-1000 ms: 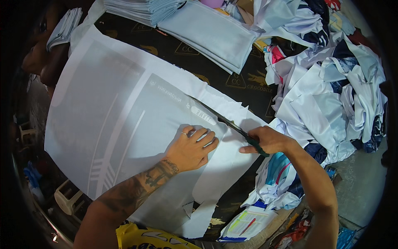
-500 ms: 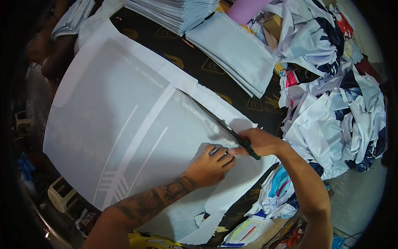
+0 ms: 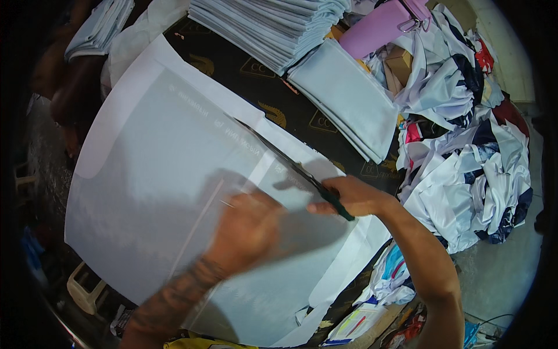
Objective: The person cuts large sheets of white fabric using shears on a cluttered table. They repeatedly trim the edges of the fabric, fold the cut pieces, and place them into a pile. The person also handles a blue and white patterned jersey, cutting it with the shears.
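One sheet [image 3: 139, 192] fills the frame's centre and left; we judge its white margin [image 3: 203, 84] cut up to the scissors [image 3: 297, 168], with the upper-left stretch left. Our right hand [image 3: 354, 198], right of centre, grips them, blades pointing upper left; our left hand [image 3: 247, 230], blurred near centre, looks curled, but we cannot tell if it grips.

You are wearing this wide fisheye camera on your head, the left of two. It is facing steeply down at the bench [image 3: 232, 67], sitting near enough to be showing your left hand [image 3: 247, 230] and right hand [image 3: 357, 196] mid-picture, with your forearms [image 3: 431, 273] crossing the lower edge.
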The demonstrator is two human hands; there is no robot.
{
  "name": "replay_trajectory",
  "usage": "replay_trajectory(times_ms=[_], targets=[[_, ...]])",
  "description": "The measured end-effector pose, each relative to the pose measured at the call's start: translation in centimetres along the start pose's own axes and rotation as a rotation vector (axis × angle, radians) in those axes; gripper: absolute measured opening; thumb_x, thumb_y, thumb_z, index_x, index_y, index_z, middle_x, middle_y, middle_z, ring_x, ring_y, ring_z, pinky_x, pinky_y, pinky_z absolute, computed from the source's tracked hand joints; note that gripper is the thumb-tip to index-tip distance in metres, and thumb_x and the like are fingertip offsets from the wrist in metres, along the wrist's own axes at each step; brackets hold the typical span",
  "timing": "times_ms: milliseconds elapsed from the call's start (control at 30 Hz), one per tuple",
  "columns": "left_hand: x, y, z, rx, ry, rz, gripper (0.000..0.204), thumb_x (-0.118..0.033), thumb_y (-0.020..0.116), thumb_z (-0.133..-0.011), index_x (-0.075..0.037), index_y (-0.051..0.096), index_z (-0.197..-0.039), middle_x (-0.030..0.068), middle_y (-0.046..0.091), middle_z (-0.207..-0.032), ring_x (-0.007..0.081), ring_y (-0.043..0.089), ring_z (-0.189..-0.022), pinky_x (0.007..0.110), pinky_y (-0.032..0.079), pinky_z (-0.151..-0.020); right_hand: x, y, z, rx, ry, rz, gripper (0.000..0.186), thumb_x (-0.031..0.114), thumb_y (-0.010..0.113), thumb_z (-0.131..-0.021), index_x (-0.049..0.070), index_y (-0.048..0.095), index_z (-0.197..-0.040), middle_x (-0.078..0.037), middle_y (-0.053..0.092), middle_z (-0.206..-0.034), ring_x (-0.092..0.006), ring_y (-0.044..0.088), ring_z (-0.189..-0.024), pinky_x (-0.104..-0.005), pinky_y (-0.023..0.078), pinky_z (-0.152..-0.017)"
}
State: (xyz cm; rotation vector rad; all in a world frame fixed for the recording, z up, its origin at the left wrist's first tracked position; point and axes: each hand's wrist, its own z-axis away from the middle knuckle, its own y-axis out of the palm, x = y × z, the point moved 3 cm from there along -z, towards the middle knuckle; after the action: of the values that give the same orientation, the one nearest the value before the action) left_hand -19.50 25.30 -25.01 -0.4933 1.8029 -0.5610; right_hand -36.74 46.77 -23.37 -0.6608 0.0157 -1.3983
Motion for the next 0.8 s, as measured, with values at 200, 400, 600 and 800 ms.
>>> replay_trajectory(times_ms=[200, 400, 600, 800], targets=[[11.1, -11.5, -1.3, -0.218, -0.319, -0.531, 0.034, -0.005, 0.07, -0.078, -0.011, 0.068, -0.111, 0.0107, 0.066, -0.113, 0.0343, 0.06, -0.114, 0.05, 0.04, -0.097, 3.6, -0.8, -2.2, 0.079, 0.107, 0.13, 0.074, 0.072, 0.087, -0.078, 0.001, 0.066, -0.076, -0.006, 0.056, -0.066, -0.0193, 0.055, -0.067, -0.0393, 0.043, -0.064], [5.9, -8.2, 3.3, 0.078, -0.053, -0.135, 0.03, -0.014, 0.077, -0.081, -0.015, 0.069, -0.109, 0.0053, 0.066, -0.112, 0.0271, 0.062, -0.108, 0.052, 0.041, -0.097, 7.9, -2.1, -5.1, 0.021, 0.0, 0.096, 0.078, 0.081, 0.083, -0.075, 0.005, 0.063, -0.071, -0.007, 0.059, -0.067, -0.0217, 0.06, -0.068, -0.0394, 0.046, -0.066], [-0.3, -4.7, 8.8, 0.52, 0.142, 0.184, 0.015, -0.02, 0.073, -0.095, -0.014, 0.069, -0.108, 0.0004, 0.065, -0.099, 0.0183, 0.064, -0.103, 0.046, 0.045, -0.098, 12.0, -3.1, -7.4, -0.023, 0.025, 0.102, 0.072, 0.071, 0.09, -0.076, 0.007, 0.059, -0.065, -0.004, 0.054, -0.061, -0.0177, 0.055, -0.063, -0.0372, 0.044, -0.063], [-1.8, -3.7, 10.7, 0.685, 0.21, 0.416, 0.011, -0.014, 0.064, -0.1, -0.009, 0.07, -0.108, 0.0026, 0.062, -0.094, 0.0169, 0.059, -0.099, 0.044, 0.041, -0.1, 15.8, -4.6, -10.1, -0.052, -0.056, 0.108, 0.078, 0.078, 0.087, -0.074, 0.004, 0.063, -0.066, -0.005, 0.055, -0.062, -0.0204, 0.055, -0.062, -0.0375, 0.046, -0.064]])
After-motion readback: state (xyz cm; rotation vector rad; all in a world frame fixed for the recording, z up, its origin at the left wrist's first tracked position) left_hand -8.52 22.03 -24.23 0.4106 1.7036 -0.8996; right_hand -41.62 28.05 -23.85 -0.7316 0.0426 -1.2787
